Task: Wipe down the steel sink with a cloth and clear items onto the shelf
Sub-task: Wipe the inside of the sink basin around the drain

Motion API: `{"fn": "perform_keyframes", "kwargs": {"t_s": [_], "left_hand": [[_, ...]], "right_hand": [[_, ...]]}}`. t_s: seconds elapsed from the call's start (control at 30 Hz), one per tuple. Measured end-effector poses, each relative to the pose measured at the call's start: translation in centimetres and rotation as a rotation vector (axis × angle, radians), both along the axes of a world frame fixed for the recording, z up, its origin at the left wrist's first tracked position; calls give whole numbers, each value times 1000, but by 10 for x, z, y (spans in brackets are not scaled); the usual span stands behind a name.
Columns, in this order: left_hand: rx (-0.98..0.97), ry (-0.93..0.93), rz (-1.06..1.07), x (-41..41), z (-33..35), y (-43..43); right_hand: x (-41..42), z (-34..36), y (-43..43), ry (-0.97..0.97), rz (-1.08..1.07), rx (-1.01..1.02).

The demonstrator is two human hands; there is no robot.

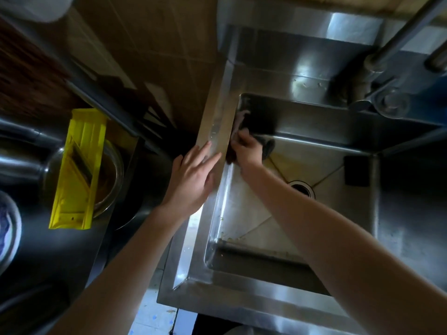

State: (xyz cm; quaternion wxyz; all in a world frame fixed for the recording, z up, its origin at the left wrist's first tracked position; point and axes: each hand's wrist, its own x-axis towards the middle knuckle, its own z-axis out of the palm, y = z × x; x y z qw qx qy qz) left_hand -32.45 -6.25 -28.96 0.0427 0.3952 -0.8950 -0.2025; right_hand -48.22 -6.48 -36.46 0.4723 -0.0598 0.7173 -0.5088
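Head: right hand (246,149) grip shut on cloth (240,119).

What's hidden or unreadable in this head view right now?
- Cloth: mostly covered by the right hand against the sink wall; its extent is unclear.
- Faucet: cut off by the top and right edges.
- Patterned dish: cut by the left edge.
- Dark block in the basin: too shadowed to identify.
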Motion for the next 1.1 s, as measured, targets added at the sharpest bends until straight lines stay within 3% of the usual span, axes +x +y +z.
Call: {"fn": "perform_keyframes", "kwargs": {"t_s": [0.33, 0.5, 0.73, 0.9, 1.0, 1.1], "left_hand": [[13, -60, -21, -15, -5, -6], [-3, -35, -12, -21, -3, -11], [-19, 2, 25, -21, 1, -21], [-28, -17, 16, -31, 0, -32], [-38, -15, -19, -41, -3, -38], [-32, -37, -50, -55, -7, -40]], "right_hand": [[83, -51, 125, -111, 351, 217], [51, -35, 77, -26, 263, 205], [-17, 4, -10, 88, 88, -38], [1, -13, 21, -12, 128, -63], [35, -29, 63, 12, 185, 35], [58, -33, 98, -126, 189, 83]]}}
